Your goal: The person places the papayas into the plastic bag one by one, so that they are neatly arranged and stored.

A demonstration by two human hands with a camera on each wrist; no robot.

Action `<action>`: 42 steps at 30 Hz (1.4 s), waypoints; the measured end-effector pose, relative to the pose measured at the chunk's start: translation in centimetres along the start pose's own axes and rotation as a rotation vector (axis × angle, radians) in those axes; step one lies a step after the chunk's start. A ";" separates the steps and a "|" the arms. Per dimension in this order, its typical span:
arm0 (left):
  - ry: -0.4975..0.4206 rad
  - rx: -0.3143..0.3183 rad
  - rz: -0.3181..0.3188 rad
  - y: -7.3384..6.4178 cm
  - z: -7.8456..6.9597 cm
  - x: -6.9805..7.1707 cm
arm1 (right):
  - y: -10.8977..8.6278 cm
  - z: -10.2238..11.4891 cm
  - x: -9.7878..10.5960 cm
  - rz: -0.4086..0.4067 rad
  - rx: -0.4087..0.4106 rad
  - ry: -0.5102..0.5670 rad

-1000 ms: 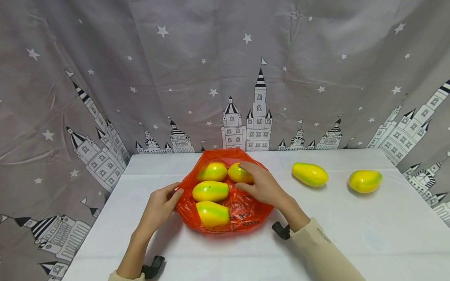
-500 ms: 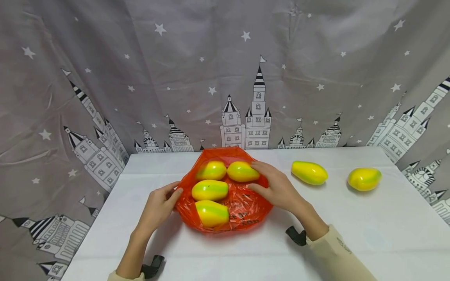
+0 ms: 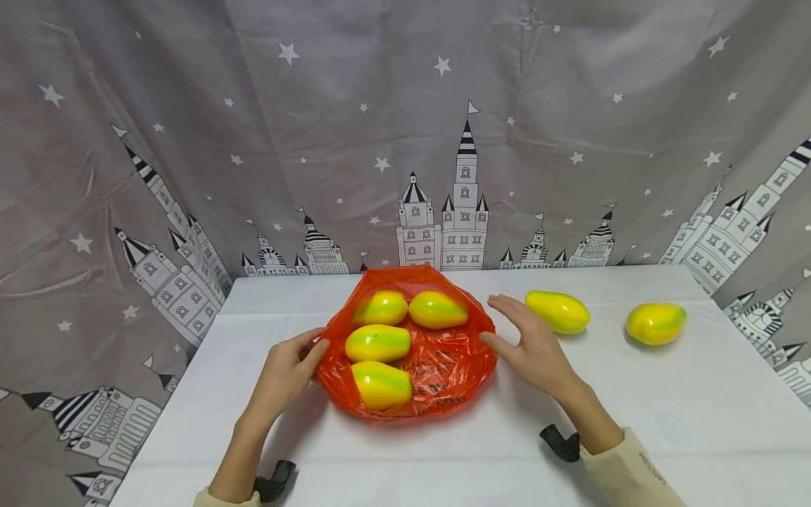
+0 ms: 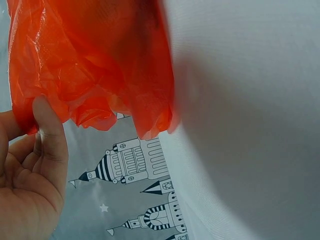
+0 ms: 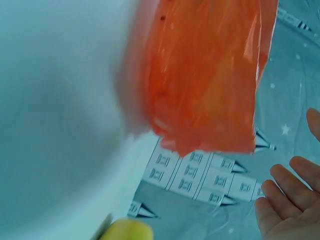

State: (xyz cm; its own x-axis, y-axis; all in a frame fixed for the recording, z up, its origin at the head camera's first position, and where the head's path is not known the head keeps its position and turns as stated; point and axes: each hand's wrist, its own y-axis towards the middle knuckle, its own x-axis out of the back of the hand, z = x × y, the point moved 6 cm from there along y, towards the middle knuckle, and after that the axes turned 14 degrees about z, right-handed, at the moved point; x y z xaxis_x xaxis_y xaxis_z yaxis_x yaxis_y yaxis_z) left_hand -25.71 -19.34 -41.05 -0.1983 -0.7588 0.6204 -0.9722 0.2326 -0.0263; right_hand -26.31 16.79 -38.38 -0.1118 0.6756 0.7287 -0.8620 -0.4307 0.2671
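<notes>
Red bag [image 3: 446, 355]: thin, creased plastic, mouth spread wide; the dark print inside is probably lettering, too crumpled to read.
Bagged fruits [image 3: 378, 343]: four, glossy yellow-green; three in a column at left, one at back right.
Loose fruits [image 3: 557, 313]: two, same colours, lying apart, right of the bag.
</notes>
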 end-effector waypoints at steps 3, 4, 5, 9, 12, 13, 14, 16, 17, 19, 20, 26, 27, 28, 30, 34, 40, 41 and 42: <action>0.001 0.004 0.001 0.0 0.0 0.0 | -0.4 -0.9 0.6 -0.029 -0.027 0.030; 0.001 0.005 0.001 0.0 0.0 0.0 | -0.5 -1.3 0.8 -0.039 -0.035 0.042; 0.003 0.006 0.000 0.0 0.0 0.0 | -0.6 -1.6 0.9 -0.049 -0.045 0.051; 0.007 0.014 0.000 0.0 0.0 0.0 | -1.0 -2.9 1.3 -0.075 -0.089 0.085; 0.007 0.016 0.002 0.0 0.0 -0.1 | -1.4 -3.9 1.6 -0.097 -0.127 0.079; 0.006 0.017 0.002 0.0 0.0 0.0 | -1.5 -4.2 1.8 -0.106 -0.136 0.070; 0.005 0.017 0.001 -0.1 0.0 0.0 | -1.6 -4.4 1.9 -0.116 -0.144 0.057; 0.003 0.017 0.001 -0.1 0.0 0.0 | -1.8 -4.8 2.2 -0.135 -0.147 0.037; 0.003 0.018 0.002 -0.1 0.0 0.0 | -1.9 -4.9 2.4 -0.143 -0.145 0.024; 0.005 0.018 0.002 -0.1 0.0 0.0 | -2.0 -5.2 2.6 -0.157 -0.137 0.002; 0.007 0.019 0.002 -0.1 0.0 0.0 | -2.1 -5.3 2.7 -0.164 -0.133 -0.008; 0.014 0.026 0.000 -0.1 0.0 0.0 | -2.6 -6.1 3.1 -0.175 -0.149 -0.046; 0.015 0.027 0.000 -0.1 0.0 0.0 | -2.7 -6.2 3.1 -0.172 -0.152 -0.051; 0.014 0.028 -0.001 -0.1 0.0 0.0 | -2.8 -6.3 3.1 -0.168 -0.156 -0.059; 0.014 0.029 0.001 -0.2 0.0 0.0 | -3.0 -6.5 3.2 -0.159 -0.159 -0.080; 0.011 0.032 0.004 -0.2 0.0 0.0 | -3.1 -7.1 3.5 -0.131 -0.166 -0.133; 0.014 0.033 0.008 -0.2 0.0 0.0 | -2.7 -8.4 3.8 -0.105 -0.202 -0.152; 0.015 0.033 0.008 -0.2 0.0 0.1 | -2.6 -8.6 3.8 -0.103 -0.208 -0.153; 0.013 0.034 0.007 -0.1 0.0 0.1 | -2.6 -8.8 3.8 -0.101 -0.209 -0.157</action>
State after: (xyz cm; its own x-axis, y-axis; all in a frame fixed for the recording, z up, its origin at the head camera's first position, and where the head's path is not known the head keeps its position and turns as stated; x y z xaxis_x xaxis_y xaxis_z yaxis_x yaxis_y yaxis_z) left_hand -25.59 -19.44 -41.02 -0.2039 -0.7492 0.6302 -0.9745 0.2170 -0.0572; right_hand -28.87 25.75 -41.82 0.0441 0.6009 0.7981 -0.9501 -0.2218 0.2195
